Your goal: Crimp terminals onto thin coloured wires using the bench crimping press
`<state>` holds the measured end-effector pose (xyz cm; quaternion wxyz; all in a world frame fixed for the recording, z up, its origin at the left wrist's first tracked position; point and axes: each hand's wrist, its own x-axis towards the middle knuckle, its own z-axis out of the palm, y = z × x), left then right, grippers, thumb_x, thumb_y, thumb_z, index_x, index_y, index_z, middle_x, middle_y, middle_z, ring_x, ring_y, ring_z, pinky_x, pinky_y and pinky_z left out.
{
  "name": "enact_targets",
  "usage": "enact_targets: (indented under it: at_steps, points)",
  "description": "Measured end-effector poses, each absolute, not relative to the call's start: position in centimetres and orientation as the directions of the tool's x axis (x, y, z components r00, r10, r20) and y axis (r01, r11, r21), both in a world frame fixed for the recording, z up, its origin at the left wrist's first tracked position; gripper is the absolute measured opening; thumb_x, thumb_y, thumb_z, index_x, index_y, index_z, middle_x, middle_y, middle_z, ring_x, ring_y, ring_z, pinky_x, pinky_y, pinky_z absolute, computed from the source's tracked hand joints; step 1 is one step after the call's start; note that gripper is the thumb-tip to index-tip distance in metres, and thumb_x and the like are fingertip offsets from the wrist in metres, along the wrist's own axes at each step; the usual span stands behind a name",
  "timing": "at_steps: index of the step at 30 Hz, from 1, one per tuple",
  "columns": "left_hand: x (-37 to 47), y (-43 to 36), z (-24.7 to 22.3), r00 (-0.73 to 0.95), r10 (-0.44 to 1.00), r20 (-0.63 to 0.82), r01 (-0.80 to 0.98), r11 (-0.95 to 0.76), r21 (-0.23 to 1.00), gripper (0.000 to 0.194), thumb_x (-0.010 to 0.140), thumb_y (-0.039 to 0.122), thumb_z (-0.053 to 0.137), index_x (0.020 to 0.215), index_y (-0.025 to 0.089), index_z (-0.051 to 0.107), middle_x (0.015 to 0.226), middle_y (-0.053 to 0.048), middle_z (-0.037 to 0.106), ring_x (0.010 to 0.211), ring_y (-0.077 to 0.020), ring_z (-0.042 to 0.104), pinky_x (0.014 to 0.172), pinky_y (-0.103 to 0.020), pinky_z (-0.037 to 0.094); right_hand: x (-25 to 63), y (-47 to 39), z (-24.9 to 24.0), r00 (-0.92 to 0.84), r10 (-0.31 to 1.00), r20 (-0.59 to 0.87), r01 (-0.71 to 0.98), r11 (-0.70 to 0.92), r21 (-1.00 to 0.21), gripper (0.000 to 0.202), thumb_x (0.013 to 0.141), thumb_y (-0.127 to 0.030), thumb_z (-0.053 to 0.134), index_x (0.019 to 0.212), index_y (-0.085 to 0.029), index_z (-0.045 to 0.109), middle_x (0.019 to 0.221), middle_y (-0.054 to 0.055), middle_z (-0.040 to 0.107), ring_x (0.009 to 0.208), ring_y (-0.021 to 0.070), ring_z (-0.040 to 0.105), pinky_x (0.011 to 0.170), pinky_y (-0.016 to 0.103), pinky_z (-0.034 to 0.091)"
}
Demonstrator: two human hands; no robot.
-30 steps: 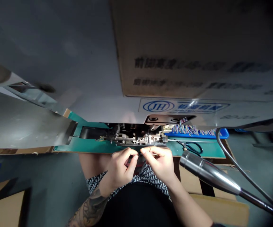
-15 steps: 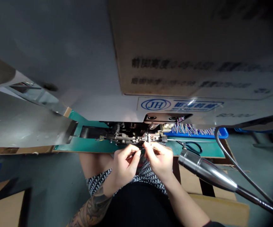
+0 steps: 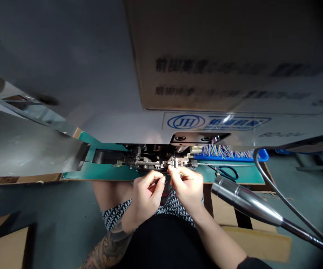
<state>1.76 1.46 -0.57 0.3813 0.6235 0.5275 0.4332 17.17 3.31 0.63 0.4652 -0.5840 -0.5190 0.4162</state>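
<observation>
My left hand [image 3: 147,194] is closed in a pinch, with a thin wire [image 3: 166,182] just showing at its fingertips. Beside it, my right hand [image 3: 188,186] pinches right at the front of the crimping machine's metal tooling [image 3: 174,163]. A thin wire [image 3: 182,174] shows partly between its fingers; its tip is hidden by the fingers and the tooling. The two hands are close together but apart. Above them hangs the large grey machine housing [image 3: 102,82] with a blue-lettered label [image 3: 217,122].
A blue tray [image 3: 263,154] of many-coloured wires stands behind on the right. Black-handled scissors [image 3: 228,172] lie on the green tabletop [image 3: 249,177]. A metal lamp [image 3: 245,200] on a flexible neck juts in at right. A terminal strip track [image 3: 144,163] runs left from the tooling.
The view has shifted slightly. Both hands keep nearly the same pinching pose at the tooling, and the wire at my left fingertips shows a little more clearly.
</observation>
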Motion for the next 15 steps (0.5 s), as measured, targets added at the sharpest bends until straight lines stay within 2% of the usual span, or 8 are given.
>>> enact_targets:
  at_steps: [5, 10, 13, 15]
  points:
    - [1.4, 1.5, -0.6, 0.080, 0.990, 0.114, 0.308, -0.134, 0.942, 0.018, 0.103, 0.023, 0.063, 0.087, 0.017, 0.069, 0.066, 0.002, 0.067, 0.055, -0.0105, 0.059, 0.055, -0.021, 0.044, 17.0, 3.2, 0.4, 0.121, 0.992, 0.035, 0.204, 0.010, -0.979, 0.045, 0.101, -0.042, 0.074, 0.063, -0.019, 0.070, 0.050, -0.003, 0.053, 0.045, 0.0114, 0.045, 0.046, 0.027, 0.037]
    - [1.0, 1.4, -0.3, 0.112, 0.990, 0.090, 0.294, -0.119, 0.949, 0.020, 0.101, 0.022, 0.064, 0.083, 0.017, 0.067, 0.062, 0.003, 0.060, 0.052, -0.0092, 0.052, 0.051, -0.020, 0.038, 17.3, 2.7, 0.3, 0.084, 0.996, -0.020, 0.056, -0.025, -0.998, 0.033, 0.099, -0.039, 0.076, 0.073, -0.019, 0.076, 0.054, -0.003, 0.059, 0.045, 0.0116, 0.047, 0.045, 0.026, 0.040]
    - [0.7, 1.3, 0.1, 0.126, 0.987, 0.098, 0.294, -0.132, 0.947, 0.022, 0.098, 0.020, 0.064, 0.077, 0.017, 0.065, 0.058, 0.004, 0.054, 0.050, -0.0080, 0.048, 0.049, -0.020, 0.033, 18.1, 2.6, 0.0, -0.014, 0.997, -0.070, -0.026, -0.071, -0.997, 0.025, 0.098, -0.038, 0.078, 0.081, -0.019, 0.079, 0.057, -0.002, 0.064, 0.046, 0.0131, 0.052, 0.045, 0.026, 0.044]
    - [0.5, 1.3, 0.3, 0.138, 0.986, 0.093, 0.292, -0.130, 0.948, 0.023, 0.096, 0.019, 0.064, 0.073, 0.017, 0.063, 0.056, 0.005, 0.051, 0.049, -0.0076, 0.045, 0.049, -0.020, 0.031, 18.8, 2.6, -0.2, -0.110, 0.994, -0.008, 0.012, -0.007, -1.000, 0.019, 0.096, -0.032, 0.080, 0.082, -0.020, 0.079, 0.064, 0.001, 0.071, 0.050, 0.0141, 0.059, 0.048, 0.026, 0.048]
